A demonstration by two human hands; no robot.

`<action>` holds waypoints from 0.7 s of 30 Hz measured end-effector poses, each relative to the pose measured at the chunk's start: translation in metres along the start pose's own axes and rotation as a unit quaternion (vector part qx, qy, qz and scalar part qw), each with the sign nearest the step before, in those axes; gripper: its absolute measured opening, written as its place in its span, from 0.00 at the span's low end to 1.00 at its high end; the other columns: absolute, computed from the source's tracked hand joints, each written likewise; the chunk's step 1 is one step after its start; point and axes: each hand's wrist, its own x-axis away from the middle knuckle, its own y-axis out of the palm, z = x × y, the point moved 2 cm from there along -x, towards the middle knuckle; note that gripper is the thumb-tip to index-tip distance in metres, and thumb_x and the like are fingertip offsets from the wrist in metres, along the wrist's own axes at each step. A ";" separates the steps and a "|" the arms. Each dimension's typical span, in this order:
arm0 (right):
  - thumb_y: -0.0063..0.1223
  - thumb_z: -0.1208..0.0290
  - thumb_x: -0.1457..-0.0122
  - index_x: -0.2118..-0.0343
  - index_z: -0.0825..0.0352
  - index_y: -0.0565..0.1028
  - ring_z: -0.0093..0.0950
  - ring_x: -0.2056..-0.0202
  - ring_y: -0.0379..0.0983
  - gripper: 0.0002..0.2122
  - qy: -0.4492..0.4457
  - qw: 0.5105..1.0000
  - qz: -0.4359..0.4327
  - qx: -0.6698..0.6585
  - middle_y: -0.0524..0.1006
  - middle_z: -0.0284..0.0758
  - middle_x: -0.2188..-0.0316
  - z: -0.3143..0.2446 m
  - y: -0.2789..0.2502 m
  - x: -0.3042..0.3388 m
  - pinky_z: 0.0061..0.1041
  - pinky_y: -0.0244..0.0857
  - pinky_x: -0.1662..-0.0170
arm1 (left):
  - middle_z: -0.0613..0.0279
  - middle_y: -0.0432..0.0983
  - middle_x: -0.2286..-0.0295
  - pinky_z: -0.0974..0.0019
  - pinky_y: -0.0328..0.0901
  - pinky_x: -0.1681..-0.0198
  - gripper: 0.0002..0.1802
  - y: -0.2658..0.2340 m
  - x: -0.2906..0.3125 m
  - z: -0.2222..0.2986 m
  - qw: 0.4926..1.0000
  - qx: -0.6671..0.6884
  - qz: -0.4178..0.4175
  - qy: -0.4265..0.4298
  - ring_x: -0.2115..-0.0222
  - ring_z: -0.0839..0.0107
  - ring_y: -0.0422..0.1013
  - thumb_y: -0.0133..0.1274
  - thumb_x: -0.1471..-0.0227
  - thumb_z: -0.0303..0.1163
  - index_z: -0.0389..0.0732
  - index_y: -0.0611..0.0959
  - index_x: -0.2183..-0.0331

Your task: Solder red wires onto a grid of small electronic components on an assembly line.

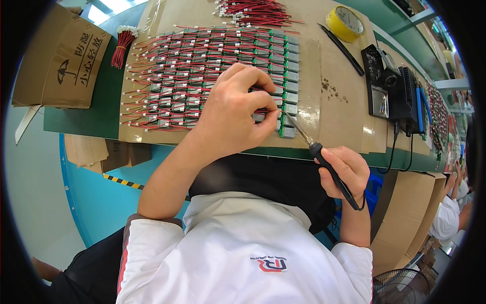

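My right hand (347, 171) closes around the handle of the iron (320, 153), tip at the near-right corner of the boards (291, 87) on cardboard (349, 117). My left hand (234, 109) curls half closed above; whether it pinches anything, I cannot tell. Steady both; heat briefly.

My left hand (238, 106) and right hand (347, 171) are bare; my white short-sleeved shirt (228, 233) bears a red-and-navy emblem (273, 264), with a red stripe (123, 261) left of that emblem.
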 end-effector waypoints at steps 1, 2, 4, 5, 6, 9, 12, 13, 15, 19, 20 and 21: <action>0.63 0.77 0.38 0.50 0.80 0.80 0.35 0.72 0.82 0.15 0.001 1.000 0.002 0.000 0.83 0.45 0.70 0.000 0.000 0.001 0.29 0.77 0.68 | 0.61 0.80 0.65 0.61 0.73 0.61 0.05 0.000 0.000 0.000 1.000 0.000 0.000 0.000 0.62 0.60 0.75 0.68 0.60 0.22 0.38 0.86 0.77; 0.62 0.77 0.38 0.50 0.80 0.80 0.36 0.72 0.83 0.15 0.004 1.000 0.008 -0.003 0.83 0.45 0.70 0.000 -0.001 0.002 0.29 0.77 0.68 | 0.61 0.80 0.65 0.61 0.73 0.61 0.05 0.000 0.000 0.000 1.000 0.000 0.000 0.000 0.62 0.60 0.75 0.68 0.60 0.22 0.38 0.86 0.77; 0.62 0.76 0.37 0.50 0.81 0.79 0.36 0.71 0.83 0.16 0.008 1.000 0.012 -0.005 0.83 0.45 0.69 0.000 -0.001 0.004 0.29 0.78 0.67 | 0.61 0.81 0.65 0.61 0.73 0.61 0.05 0.000 0.000 0.000 1.000 -0.002 -0.002 0.002 0.61 0.60 0.76 0.68 0.60 0.22 0.38 0.86 0.77; 0.61 0.76 0.36 0.49 0.81 0.79 0.36 0.71 0.84 0.16 0.016 1.000 0.022 -0.015 0.83 0.46 0.69 0.000 -0.001 0.004 0.30 0.79 0.66 | 0.61 0.81 0.65 0.61 0.73 0.61 0.05 0.000 0.000 0.000 1.000 -0.002 -0.001 0.002 0.61 0.60 0.76 0.68 0.60 0.22 0.38 0.86 0.77; 0.61 0.76 0.36 0.49 0.81 0.79 0.36 0.71 0.84 0.16 0.013 1.000 0.019 -0.010 0.83 0.46 0.69 0.000 -0.001 0.004 0.30 0.79 0.66 | 0.61 0.81 0.65 0.61 0.73 0.61 0.05 -0.001 0.000 0.000 1.000 -0.003 -0.002 0.003 0.61 0.60 0.76 0.68 0.60 0.22 0.38 0.86 0.77; 0.59 0.75 0.34 0.48 0.82 0.78 0.36 0.69 0.84 0.16 0.023 0.999 0.025 -0.023 0.84 0.47 0.68 -0.002 -0.001 0.001 0.31 0.80 0.64 | 0.61 0.81 0.65 0.60 0.73 0.60 0.05 -0.001 0.000 0.000 1.000 -0.002 -0.003 0.000 0.61 0.61 0.76 0.68 0.60 0.22 0.39 0.86 0.77; 0.57 0.73 0.31 0.46 0.82 0.78 0.38 0.67 0.85 0.17 0.048 0.998 0.037 -0.026 0.84 0.49 0.66 -0.004 -0.004 -0.008 0.33 0.81 0.61 | 0.61 0.81 0.65 0.60 0.74 0.60 0.05 -0.001 0.000 0.000 1.000 0.000 0.000 -0.003 0.61 0.61 0.76 0.68 0.60 0.22 0.39 0.86 0.77; 0.57 0.73 0.30 0.45 0.81 0.77 0.39 0.65 0.86 0.17 0.049 0.998 0.035 -0.008 0.85 0.49 0.65 -0.003 -0.007 -0.013 0.33 0.81 0.59 | 0.61 0.81 0.65 0.60 0.74 0.60 0.05 -0.001 0.000 0.000 1.000 0.002 0.001 -0.001 0.61 0.61 0.76 0.68 0.61 0.23 0.39 0.86 0.77; 0.65 0.75 0.35 0.44 0.79 0.78 0.36 0.64 0.86 0.18 0.059 0.997 0.054 0.013 0.85 0.46 0.64 0.001 -0.015 -0.024 0.30 0.80 0.58 | 0.61 0.81 0.65 0.60 0.74 0.60 0.06 -0.002 0.000 0.000 1.000 -0.001 0.002 0.001 0.61 0.60 0.76 0.69 0.61 0.23 0.40 0.86 0.77; 0.55 0.72 0.27 0.43 0.75 0.77 0.34 0.60 0.86 0.15 0.105 0.991 0.071 -0.033 0.86 0.47 0.58 0.027 -0.017 -0.060 0.32 0.79 0.51 | 0.62 0.80 0.64 0.58 0.74 0.59 0.07 -0.003 0.000 0.002 1.000 0.001 0.001 -0.001 0.61 0.59 0.76 0.70 0.62 0.23 0.40 0.86 0.76; 0.55 0.72 0.27 0.43 0.75 0.77 0.34 0.60 0.86 0.15 0.095 0.993 0.068 -0.030 0.86 0.47 0.58 0.038 -0.017 -0.073 0.32 0.79 0.51 | 0.61 0.80 0.64 0.58 0.73 0.59 0.07 -0.004 0.000 0.002 1.000 -0.001 -0.002 0.001 0.61 0.59 0.76 0.70 0.62 0.23 0.40 0.86 0.76; 0.56 0.74 0.28 0.45 0.73 0.79 0.33 0.59 0.86 0.13 0.092 0.994 0.062 -0.017 0.86 0.45 0.58 0.053 -0.015 -0.088 0.30 0.79 0.51 | 0.61 0.80 0.64 0.57 0.73 0.58 0.08 -0.004 0.000 0.002 1.000 0.004 0.002 0.000 0.61 0.59 0.75 0.70 0.63 0.23 0.40 0.86 0.76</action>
